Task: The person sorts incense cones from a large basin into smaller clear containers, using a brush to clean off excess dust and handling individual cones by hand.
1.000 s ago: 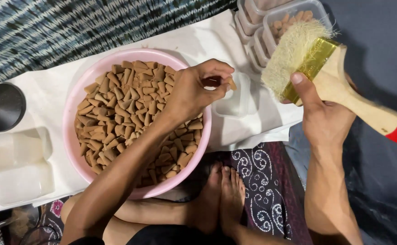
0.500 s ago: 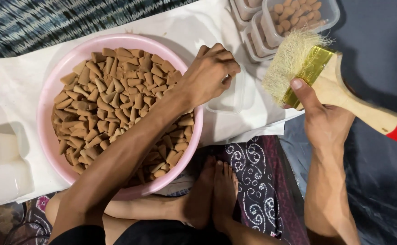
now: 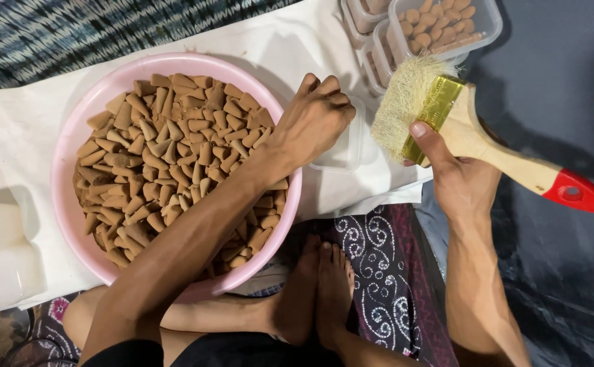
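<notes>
Pink plastic forms the big round basin (image 3: 73,136), heaped with tan cone-shaped pieces (image 3: 175,163) and resting on a white sheet (image 3: 32,115) spread over the floor. The person's left forearm crosses the basin's right rim, and the left hand (image 3: 314,122) sits just past that rim, directly over a small empty clear tub (image 3: 344,146) lying on the sheet. Its fingers are curled in and bunched together, knuckles up; whether they pinch a cone I cannot tell, since the fingertips are hidden under the hand. The tub lies just below and to the right of that hand, clearly nearer to it than to the other.

The right hand (image 3: 457,180) is closed on a wide paintbrush (image 3: 474,132), thumb pressed on the brass-coloured ferrule. The brush's long axis runs diagonally, pale bristles up-left near the tub, red handle tip down-right over dark cloth (image 3: 569,285).

At the top edge stand 2 or more clear tubs (image 3: 446,27) already holding cones, well apart from the left hand. Bare feet (image 3: 321,285) rest on a patterned fabric (image 3: 385,272) below.
</notes>
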